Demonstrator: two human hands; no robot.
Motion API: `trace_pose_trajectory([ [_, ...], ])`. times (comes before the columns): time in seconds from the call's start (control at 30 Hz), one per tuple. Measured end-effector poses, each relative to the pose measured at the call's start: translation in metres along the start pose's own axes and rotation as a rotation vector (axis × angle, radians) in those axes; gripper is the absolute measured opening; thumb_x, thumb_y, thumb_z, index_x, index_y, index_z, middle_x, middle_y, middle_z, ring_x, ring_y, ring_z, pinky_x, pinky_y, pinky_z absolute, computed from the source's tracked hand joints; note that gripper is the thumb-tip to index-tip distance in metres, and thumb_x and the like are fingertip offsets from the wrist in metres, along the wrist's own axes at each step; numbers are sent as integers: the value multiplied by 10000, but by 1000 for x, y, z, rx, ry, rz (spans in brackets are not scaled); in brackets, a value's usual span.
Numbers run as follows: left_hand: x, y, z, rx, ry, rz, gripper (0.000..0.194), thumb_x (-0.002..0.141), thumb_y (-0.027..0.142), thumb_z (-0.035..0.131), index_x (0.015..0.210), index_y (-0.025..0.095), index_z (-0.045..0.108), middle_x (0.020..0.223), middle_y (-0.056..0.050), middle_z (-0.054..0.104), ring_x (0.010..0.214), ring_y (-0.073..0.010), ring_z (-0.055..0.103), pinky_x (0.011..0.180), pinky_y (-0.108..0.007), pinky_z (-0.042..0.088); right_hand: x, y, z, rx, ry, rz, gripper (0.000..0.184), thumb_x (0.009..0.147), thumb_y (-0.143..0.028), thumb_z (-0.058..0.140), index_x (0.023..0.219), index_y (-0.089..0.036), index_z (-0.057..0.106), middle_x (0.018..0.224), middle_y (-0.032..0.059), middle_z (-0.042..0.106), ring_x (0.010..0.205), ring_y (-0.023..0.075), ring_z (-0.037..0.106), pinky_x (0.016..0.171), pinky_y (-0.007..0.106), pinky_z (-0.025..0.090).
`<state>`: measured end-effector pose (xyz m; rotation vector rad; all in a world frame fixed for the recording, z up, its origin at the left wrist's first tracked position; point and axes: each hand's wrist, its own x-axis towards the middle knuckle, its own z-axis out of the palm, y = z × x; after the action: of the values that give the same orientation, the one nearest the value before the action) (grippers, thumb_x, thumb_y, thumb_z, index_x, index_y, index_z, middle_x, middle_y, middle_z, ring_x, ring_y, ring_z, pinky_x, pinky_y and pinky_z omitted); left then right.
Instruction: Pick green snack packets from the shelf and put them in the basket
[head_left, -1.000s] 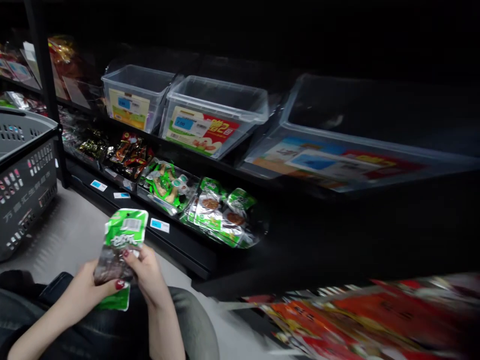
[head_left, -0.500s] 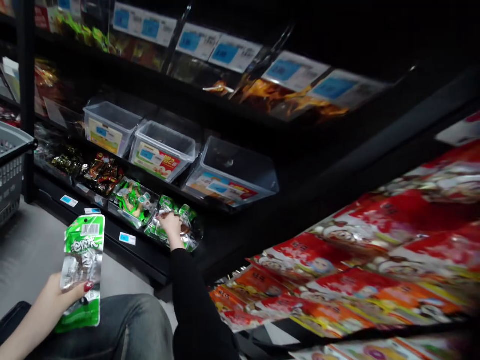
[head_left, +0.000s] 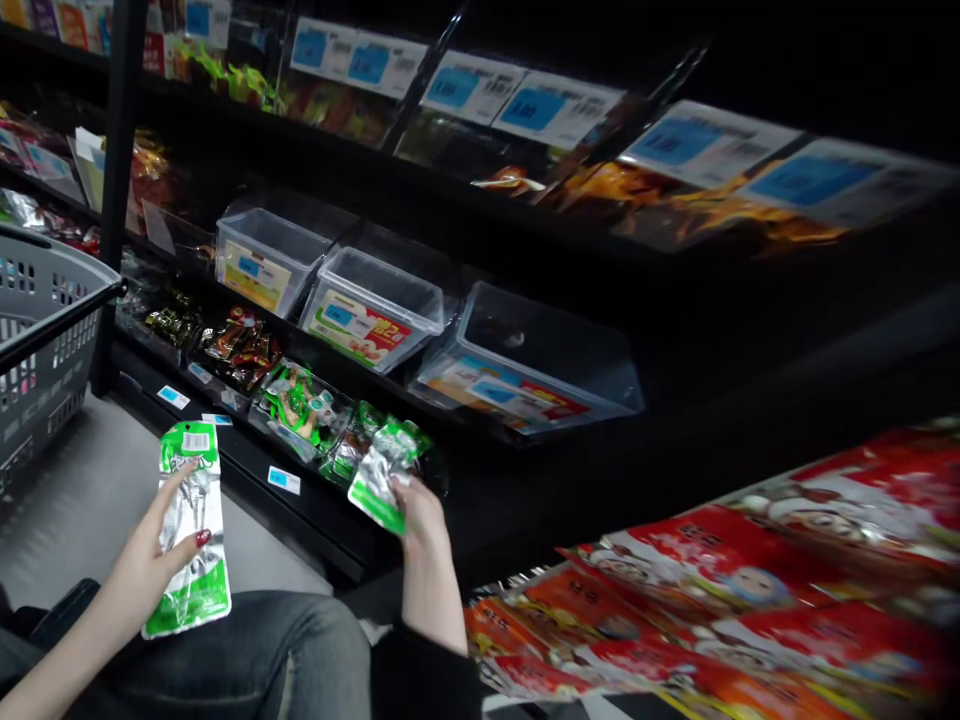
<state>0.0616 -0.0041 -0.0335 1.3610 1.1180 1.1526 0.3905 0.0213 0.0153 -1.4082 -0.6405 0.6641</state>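
My left hand grips a green and silver snack packet above my knee, its barcode at the top end. In my right hand is a second green and silver packet, tilted and slightly blurred. That hand is in front of a low clear bin of similar green packets at the right end of the bottom shelf. Left of it, another bin holds green-wrapped snacks. The right palm and some fingers are hidden.
A grey shopping basket stands at the left. Clear plastic tubs line the shelf above the bins. Red and orange bags fill the right side. A black shelf post rises near the basket. Price tags run along the shelf front.
My right hand has come up out of the bin toward me with a packet in it. My left hand has shifted slightly right with its packet, and the view has turned left.
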Motion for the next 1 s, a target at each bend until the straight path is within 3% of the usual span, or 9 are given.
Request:
trace_pose_trajectory([
  [0.1, 1, -2, 0, 122, -131, -30, 247, 736, 243, 503, 878, 216, 704, 1005, -89, 646, 990, -297, 582, 893, -436, 414, -62, 19, 12, 33, -93, 90, 275, 501, -236, 735, 744, -156, 635, 637, 24, 680, 531, 181, 614, 539, 298, 487],
  [0.27, 0, 4, 1, 129, -151, -47, 282, 781, 367, 492, 829, 204, 717, 921, -80, 649, 927, -272, 587, 870, -395, 417, -127, 23, 65, 196, -442, 158, 386, 628, -309, 690, 987, -183, 623, 878, 66, 706, 733, 219, 657, 686, 332, 507],
  [0.37, -1, 9, -4, 65, -140, -7, 419, 829, 468, 402, 833, 190, 715, 941, -88, 650, 950, -268, 572, 898, -383, 398, -142, 8, 90, -105, -396, -46, 347, 709, -291, 587, 1028, -158, 603, 881, 97, 692, 800, 260, 643, 733, 376, 492],
  [0.5, -3, 10, -9, 68, -45, 48, 424, 757, 539, 499, 931, 209, 701, 1044, -96, 632, 1027, -308, 533, 950, -428, 352, -179, 6, 120, -773, -102, -451, 387, 821, -172, 368, 1135, -113, 586, 984, 186, 659, 775, 307, 634, 655, 420, 481],
  [0.67, -2, 9, -7, -428, -52, -193, 451, 720, 519, 577, 969, 155, 667, 1000, -98, 671, 996, -282, 574, 903, -377, 414, -236, 23, 144, -930, -251, -742, 424, 821, -113, 412, 1222, -146, 545, 1165, 181, 606, 979, 347, 577, 785, 497, 468],
  [0.77, 5, 11, -11, -614, -8, -323, 325, 677, 415, 671, 869, 154, 661, 791, -47, 701, 800, -228, 629, 768, -328, 474, -225, 7, 134, -730, -641, -690, 387, 765, -133, 518, 1141, -165, 603, 1191, 142, 598, 1081, 322, 525, 883, 486, 440],
  [0.83, 9, 11, -17, -615, -14, -316, 284, 623, 342, 732, 827, 156, 666, 741, -24, 700, 744, -199, 628, 729, -293, 479, -195, -12, 127, -514, -830, -538, 238, 769, -166, 521, 943, -197, 680, 999, 96, 683, 951, 250, 601, 831, 400, 481],
  [0.9, 10, 13, -22, -575, -98, -335, 278, 612, 318, 746, 826, 152, 678, 738, -24, 705, 721, -187, 626, 714, -281, 479, -160, -29, 125, -365, -801, -285, 190, 815, -264, 492, 856, -183, 658, 851, 73, 687, 803, 198, 628, 711, 329, 505],
  [1.0, 6, 16, -25, -501, -266, -370, 274, 654, 320, 722, 869, 156, 685, 762, -31, 712, 731, -187, 629, 712, -281, 481, -120, -42, 134, -332, -819, -107, 267, 733, -294, 611, 965, -162, 605, 838, 56, 667, 691, 157, 615, 629, 285, 490],
])
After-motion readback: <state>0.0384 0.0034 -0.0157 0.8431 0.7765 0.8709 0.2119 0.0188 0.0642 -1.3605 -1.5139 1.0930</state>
